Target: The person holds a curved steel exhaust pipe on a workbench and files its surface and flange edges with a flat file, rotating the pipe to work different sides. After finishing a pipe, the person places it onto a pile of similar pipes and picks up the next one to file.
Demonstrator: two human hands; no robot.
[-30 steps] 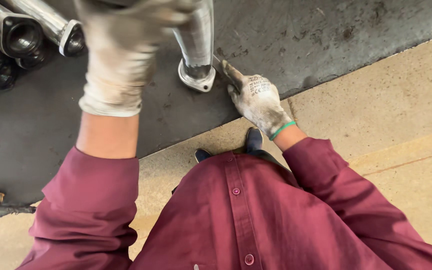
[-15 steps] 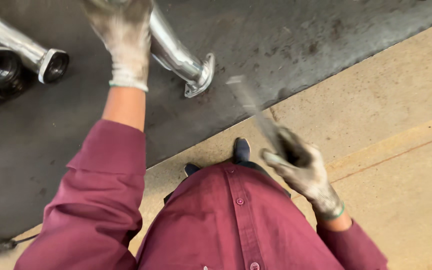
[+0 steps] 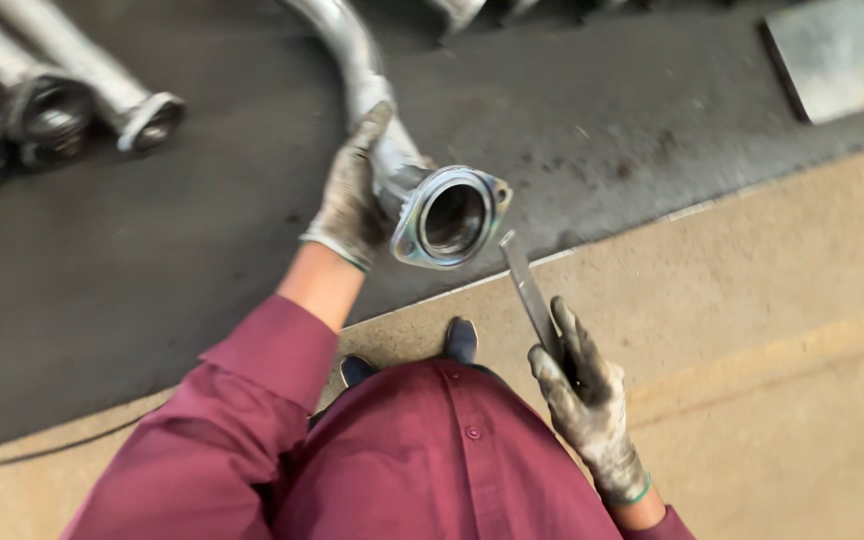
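A dark mat (image 3: 152, 300) is lying over the tan floor (image 3: 772, 330), with more pipes (image 3: 62, 100) at ten o'clock. The left hand (image 3: 352, 190) is gripping a bent pipe (image 3: 422, 190), flange facing up, at twelve o'clock; the right hand (image 3: 582, 395) is clenching a flat file (image 3: 527, 290) at three o'clock.

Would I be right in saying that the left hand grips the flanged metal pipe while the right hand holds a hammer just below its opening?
Not quite: the right hand holds a flat metal file, not a hammer. As the head view shows, the left hand does grip the flanged metal pipe, and the file's tip sits just below and to the right of the flange opening.
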